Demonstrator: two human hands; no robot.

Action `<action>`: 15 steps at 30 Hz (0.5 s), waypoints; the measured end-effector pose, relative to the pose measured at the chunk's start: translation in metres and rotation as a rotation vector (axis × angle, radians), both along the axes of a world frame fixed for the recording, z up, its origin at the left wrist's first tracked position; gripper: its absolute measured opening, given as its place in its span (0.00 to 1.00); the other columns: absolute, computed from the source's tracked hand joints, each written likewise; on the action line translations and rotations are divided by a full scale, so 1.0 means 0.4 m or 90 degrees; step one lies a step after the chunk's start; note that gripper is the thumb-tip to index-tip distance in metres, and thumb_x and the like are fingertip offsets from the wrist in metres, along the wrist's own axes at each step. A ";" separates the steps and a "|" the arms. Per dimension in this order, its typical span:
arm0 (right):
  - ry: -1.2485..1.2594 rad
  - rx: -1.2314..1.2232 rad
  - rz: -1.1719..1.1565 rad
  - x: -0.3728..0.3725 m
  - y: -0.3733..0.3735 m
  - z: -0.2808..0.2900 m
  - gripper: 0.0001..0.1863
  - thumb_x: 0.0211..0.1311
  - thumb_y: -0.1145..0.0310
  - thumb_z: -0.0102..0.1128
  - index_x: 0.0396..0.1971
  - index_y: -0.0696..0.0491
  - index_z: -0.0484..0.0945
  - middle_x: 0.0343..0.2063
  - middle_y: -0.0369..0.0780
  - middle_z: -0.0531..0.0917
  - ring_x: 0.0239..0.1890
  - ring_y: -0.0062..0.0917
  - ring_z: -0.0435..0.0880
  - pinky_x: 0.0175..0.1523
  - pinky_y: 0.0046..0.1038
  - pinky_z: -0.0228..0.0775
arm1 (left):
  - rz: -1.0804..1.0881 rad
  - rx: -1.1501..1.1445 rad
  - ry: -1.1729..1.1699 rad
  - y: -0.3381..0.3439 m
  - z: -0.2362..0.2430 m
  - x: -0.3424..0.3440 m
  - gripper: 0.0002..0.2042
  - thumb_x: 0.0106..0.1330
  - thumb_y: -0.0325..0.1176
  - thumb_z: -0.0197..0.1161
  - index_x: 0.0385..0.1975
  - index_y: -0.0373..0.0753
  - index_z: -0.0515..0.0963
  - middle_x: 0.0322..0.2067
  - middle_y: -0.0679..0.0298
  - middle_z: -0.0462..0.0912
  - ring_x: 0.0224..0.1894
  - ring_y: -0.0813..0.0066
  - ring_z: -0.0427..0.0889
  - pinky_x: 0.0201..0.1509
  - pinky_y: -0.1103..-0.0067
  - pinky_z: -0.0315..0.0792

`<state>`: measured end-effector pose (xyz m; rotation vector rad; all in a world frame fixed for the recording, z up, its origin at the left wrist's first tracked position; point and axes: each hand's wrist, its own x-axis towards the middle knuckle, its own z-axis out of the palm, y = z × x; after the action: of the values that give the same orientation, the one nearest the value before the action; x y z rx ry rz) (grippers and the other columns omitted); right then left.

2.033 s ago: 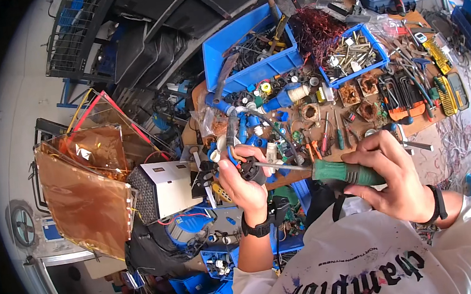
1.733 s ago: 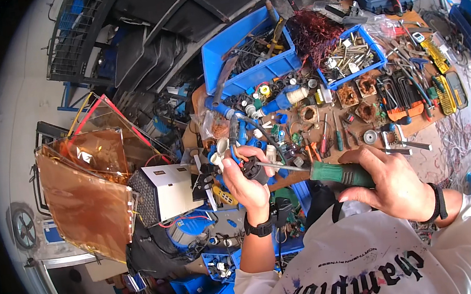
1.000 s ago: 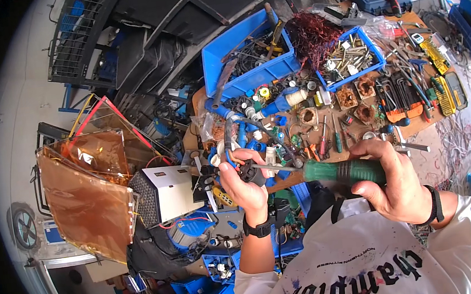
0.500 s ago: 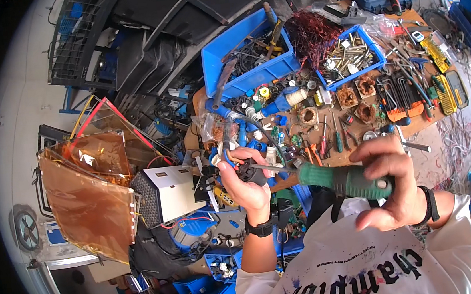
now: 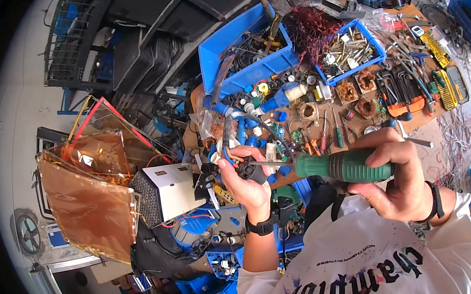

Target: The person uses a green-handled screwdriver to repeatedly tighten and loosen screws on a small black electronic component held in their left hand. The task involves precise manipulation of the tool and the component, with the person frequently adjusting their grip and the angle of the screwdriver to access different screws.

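Note:
My left hand (image 5: 246, 190) is closed around a round black part (image 5: 251, 172), which looks like a plug body with wires. A dark cable (image 5: 271, 132) arches above it. In my right hand (image 5: 399, 178) is a thick green-handled screwdriver (image 5: 329, 167), lying nearly level, with my thumb under the handle's end and fingers over it. Its thin shaft (image 5: 274, 163) points left and its tip meets the black part. My left fingers hide much of that part, so the exact contact point does not show.
Behind my hands, a cluttered wooden workbench (image 5: 417, 123) carries a blue bin (image 5: 251, 76) of tools, a blue tray (image 5: 379, 54) of metal pieces, pliers, screwdrivers and hex keys. A white box (image 5: 172, 191) and a brown translucent panel (image 5: 89, 199) stand at left.
My right thumb and fingers have closed in on the screwdriver's handle, where they were spread wider before. The handle has turned slightly. My left hand has stayed nearly still.

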<state>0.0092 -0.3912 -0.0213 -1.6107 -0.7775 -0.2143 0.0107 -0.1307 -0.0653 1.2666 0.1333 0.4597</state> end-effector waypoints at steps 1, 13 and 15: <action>0.019 0.027 -0.013 -0.006 0.012 -0.003 0.24 0.52 0.75 0.68 0.43 0.54 0.61 0.43 0.51 0.75 0.41 0.32 0.77 0.47 0.33 0.68 | 0.004 -0.005 0.010 0.002 0.001 0.000 0.23 0.71 0.55 0.39 0.31 0.40 0.70 0.20 0.60 0.72 0.15 0.73 0.68 0.17 0.81 0.63; 0.136 0.179 -0.023 -0.010 0.262 0.002 0.28 0.51 0.81 0.66 0.52 0.56 0.65 0.51 0.46 0.74 0.53 0.30 0.75 0.57 0.30 0.67 | -0.004 -0.311 0.104 0.152 -0.031 0.011 0.22 0.70 0.55 0.43 0.32 0.41 0.72 0.25 0.61 0.74 0.14 0.71 0.69 0.18 0.77 0.61; 0.185 0.246 -0.003 -0.017 0.318 0.018 0.29 0.51 0.82 0.66 0.52 0.56 0.62 0.52 0.46 0.74 0.53 0.27 0.75 0.56 0.27 0.68 | -0.023 -0.366 0.093 0.175 -0.044 0.015 0.22 0.70 0.56 0.44 0.32 0.42 0.72 0.25 0.61 0.75 0.15 0.71 0.69 0.18 0.77 0.59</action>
<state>0.0026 -0.2639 -0.0141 -1.2423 -0.4742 -0.1208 0.0165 -0.0609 -0.0830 0.7334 0.3392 0.2678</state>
